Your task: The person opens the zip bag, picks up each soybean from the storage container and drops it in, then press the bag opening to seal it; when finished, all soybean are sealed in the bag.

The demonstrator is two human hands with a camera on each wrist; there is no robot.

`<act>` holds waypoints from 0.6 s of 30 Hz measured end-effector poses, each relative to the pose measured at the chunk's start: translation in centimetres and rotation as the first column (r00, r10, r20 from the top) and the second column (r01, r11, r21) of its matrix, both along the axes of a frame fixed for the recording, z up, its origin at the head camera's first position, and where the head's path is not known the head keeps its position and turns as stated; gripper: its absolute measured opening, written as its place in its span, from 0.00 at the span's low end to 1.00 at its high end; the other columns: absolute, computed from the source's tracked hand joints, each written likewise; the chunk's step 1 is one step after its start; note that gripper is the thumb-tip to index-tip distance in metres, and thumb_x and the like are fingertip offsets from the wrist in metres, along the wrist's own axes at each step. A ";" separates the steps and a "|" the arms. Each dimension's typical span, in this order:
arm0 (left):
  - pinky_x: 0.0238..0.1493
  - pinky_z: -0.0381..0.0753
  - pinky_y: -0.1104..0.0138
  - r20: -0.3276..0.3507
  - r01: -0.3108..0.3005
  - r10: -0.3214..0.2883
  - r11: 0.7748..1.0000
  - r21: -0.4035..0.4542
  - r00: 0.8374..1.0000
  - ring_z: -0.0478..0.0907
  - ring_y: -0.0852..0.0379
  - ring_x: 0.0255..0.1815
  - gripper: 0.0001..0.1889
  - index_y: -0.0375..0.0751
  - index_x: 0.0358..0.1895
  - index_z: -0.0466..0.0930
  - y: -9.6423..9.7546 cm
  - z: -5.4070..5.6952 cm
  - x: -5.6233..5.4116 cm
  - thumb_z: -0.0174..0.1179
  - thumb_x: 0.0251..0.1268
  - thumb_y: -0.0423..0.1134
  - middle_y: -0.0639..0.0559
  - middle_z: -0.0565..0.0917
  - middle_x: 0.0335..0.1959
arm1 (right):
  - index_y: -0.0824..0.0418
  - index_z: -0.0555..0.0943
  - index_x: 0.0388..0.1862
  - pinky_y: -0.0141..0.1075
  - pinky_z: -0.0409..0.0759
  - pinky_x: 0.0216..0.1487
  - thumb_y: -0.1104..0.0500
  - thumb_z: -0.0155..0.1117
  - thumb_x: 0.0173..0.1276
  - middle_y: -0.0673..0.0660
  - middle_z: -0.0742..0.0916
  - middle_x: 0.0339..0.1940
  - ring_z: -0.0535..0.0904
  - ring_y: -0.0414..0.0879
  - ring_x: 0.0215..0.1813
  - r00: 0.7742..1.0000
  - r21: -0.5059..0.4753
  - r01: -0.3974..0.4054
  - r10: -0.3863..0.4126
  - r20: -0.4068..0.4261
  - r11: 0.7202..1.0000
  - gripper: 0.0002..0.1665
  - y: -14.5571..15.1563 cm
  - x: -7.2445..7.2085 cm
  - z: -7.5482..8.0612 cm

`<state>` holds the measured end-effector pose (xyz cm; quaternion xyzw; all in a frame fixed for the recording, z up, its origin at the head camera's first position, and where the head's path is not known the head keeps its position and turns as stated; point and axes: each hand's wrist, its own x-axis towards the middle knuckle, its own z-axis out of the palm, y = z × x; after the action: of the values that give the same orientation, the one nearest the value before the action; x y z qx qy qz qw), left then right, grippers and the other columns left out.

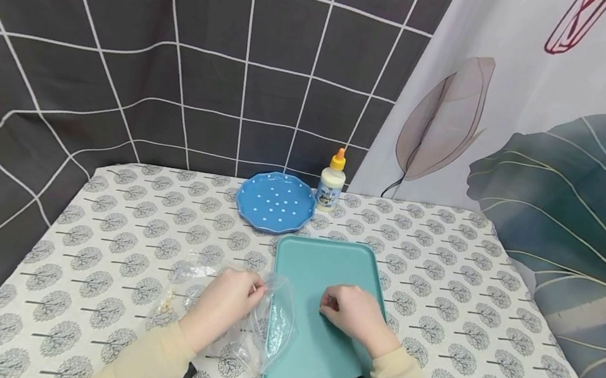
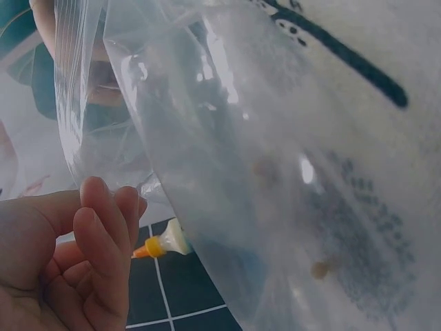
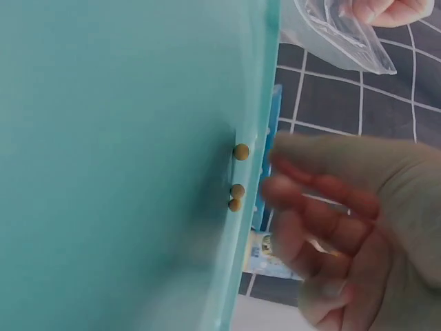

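Note:
My left hand point(image 1: 228, 297) pinches a clear zip bag point(image 1: 280, 320) near its mouth, the fingertips right at the bag's edge in the left wrist view. A few small tan soybeans point(image 1: 167, 304) show through the plastic at the bag's left end. The open mouth overlaps the left side of a teal tray point(image 1: 321, 268). Over the tray's right half is my right hand point(image 1: 353, 310), its fingers loosely bent with nothing seen between them. Three round soybeans point(image 3: 240, 152) lie along the tray's far rim in the right wrist view.
A blue plate point(image 1: 275, 203) with white dots stands behind the tray. Beside it is a glue bottle point(image 1: 330, 186) with a yellow cap. The patterned tablecloth point(image 1: 455, 298) ends at a dark checked curtain point(image 1: 196, 41) and a white leaf-print one.

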<state>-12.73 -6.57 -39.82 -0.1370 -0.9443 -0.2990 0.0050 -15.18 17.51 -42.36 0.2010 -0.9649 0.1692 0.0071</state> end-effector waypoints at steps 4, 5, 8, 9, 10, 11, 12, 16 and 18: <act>0.13 0.69 0.76 0.017 -0.001 0.001 1.000 0.013 1.000 0.67 0.66 0.11 0.07 0.36 0.35 0.83 0.0 0.1 0.0 0.58 0.64 0.36 0.59 0.75 0.16 | 0.50 0.81 0.24 0.26 0.70 0.25 0.59 0.72 0.54 0.40 0.78 0.19 0.69 0.32 0.22 0.999 -0.042 -0.051 0.051 0.004 0.998 0.07 -0.4 0.3 0.5; 0.13 0.69 0.76 0.019 0.000 0.000 1.000 0.014 1.000 0.67 0.66 0.11 0.07 0.36 0.35 0.83 0.0 0.1 0.0 0.58 0.64 0.36 0.59 0.75 0.15 | 0.50 0.81 0.25 0.26 0.69 0.25 0.59 0.71 0.54 0.40 0.78 0.19 0.68 0.32 0.22 0.998 -0.058 -0.068 0.069 0.006 0.996 0.06 -0.5 0.3 0.6; 0.13 0.69 0.76 0.017 0.003 -0.003 1.000 0.010 1.000 0.66 0.66 0.11 0.07 0.36 0.35 0.83 0.0 0.2 0.0 0.58 0.64 0.36 0.59 0.75 0.15 | 0.51 0.81 0.26 0.26 0.69 0.24 0.59 0.71 0.56 0.39 0.77 0.19 0.67 0.31 0.21 0.993 -0.102 -0.112 0.114 0.018 0.988 0.05 -0.8 0.5 0.8; 0.13 0.69 0.76 0.016 0.003 -0.003 1.000 0.008 1.000 0.66 0.66 0.11 0.07 0.36 0.35 0.83 0.0 0.2 0.0 0.58 0.64 0.36 0.59 0.75 0.15 | 0.51 0.82 0.26 0.26 0.69 0.24 0.59 0.70 0.56 0.39 0.77 0.19 0.67 0.31 0.22 0.992 -0.117 -0.123 0.126 0.024 0.986 0.05 -0.9 0.6 0.9; 0.13 0.69 0.76 0.016 0.003 -0.003 1.000 0.006 1.000 0.66 0.66 0.11 0.07 0.36 0.35 0.83 0.0 0.2 0.0 0.58 0.64 0.36 0.59 0.75 0.15 | 0.51 0.82 0.27 0.25 0.69 0.24 0.59 0.70 0.56 0.39 0.76 0.19 0.67 0.31 0.22 0.990 -0.129 -0.135 0.139 0.026 0.983 0.04 -1.0 0.6 0.9; 0.13 0.69 0.76 0.017 0.003 -0.003 1.000 0.004 1.000 0.66 0.66 0.11 0.07 0.36 0.34 0.82 0.0 0.2 0.0 0.58 0.64 0.36 0.59 0.75 0.15 | 0.51 0.82 0.27 0.25 0.70 0.24 0.58 0.70 0.57 0.39 0.76 0.19 0.67 0.30 0.22 0.988 -0.138 -0.146 0.152 0.028 0.980 0.04 -1.1 0.7 0.9; 0.13 0.69 0.76 0.015 0.003 -0.003 1.000 0.000 1.000 0.66 0.66 0.11 0.07 0.36 0.34 0.82 0.0 0.2 0.0 0.58 0.64 0.37 0.59 0.75 0.15 | 0.51 0.82 0.28 0.25 0.70 0.24 0.58 0.70 0.57 0.39 0.76 0.19 0.67 0.30 0.22 0.986 -0.146 -0.156 0.162 0.030 0.977 0.04 -1.2 0.7 1.0; 0.14 0.69 0.76 0.004 0.004 -0.004 1.000 -0.007 1.000 0.66 0.67 0.11 0.07 0.37 0.34 0.82 0.0 0.1 0.1 0.58 0.64 0.37 0.59 0.75 0.15 | 0.52 0.82 0.29 0.24 0.70 0.25 0.57 0.70 0.58 0.39 0.76 0.20 0.67 0.30 0.22 0.975 -0.169 -0.214 0.221 0.021 0.962 0.03 -1.6 0.8 1.1; 0.15 0.69 0.77 -0.001 0.001 -0.001 1.000 -0.010 1.000 0.67 0.67 0.12 0.07 0.38 0.33 0.82 0.0 0.1 0.0 0.59 0.63 0.37 0.58 0.76 0.16 | 0.53 0.83 0.29 0.24 0.71 0.24 0.58 0.70 0.58 0.39 0.76 0.20 0.67 0.30 0.22 0.968 -0.182 -0.246 0.252 0.009 0.952 0.03 -1.9 0.9 1.2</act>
<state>-12.69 -6.58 -39.70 -0.1375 -0.9458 -0.2942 0.0046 -14.25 15.63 -41.19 0.3168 -0.9126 0.2583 -0.0114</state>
